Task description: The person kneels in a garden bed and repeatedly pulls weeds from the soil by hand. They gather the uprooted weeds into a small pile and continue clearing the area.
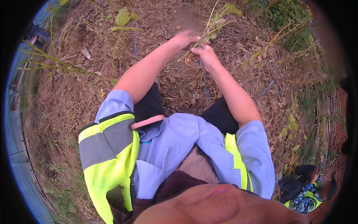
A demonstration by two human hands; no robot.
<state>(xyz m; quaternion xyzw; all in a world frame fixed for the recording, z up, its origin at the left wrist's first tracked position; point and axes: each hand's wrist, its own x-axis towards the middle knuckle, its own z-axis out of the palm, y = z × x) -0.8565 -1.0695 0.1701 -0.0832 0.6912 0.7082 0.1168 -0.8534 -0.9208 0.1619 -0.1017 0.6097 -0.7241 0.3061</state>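
Observation:
My left hand (186, 39) and my right hand (203, 54) meet in front of me, a little right of the picture's top middle. Both have their fingers closed on a small bunch of plant stems (208, 33) with pods and a few green-yellow leaves. The bunch slants, its leafy ends up and to the right, its cut or pulled ends down and to the left. Part of the stems is hidden behind my fingers.
Dry leaves and straw (184, 89) cover the ground. Standing podded stalks rise at the left (67, 65) and right (258, 53). A co-worker (304, 196) in a reflective vest is low at the right, near a brick surface (337, 123). Blue sheeting (15, 137) runs along the left.

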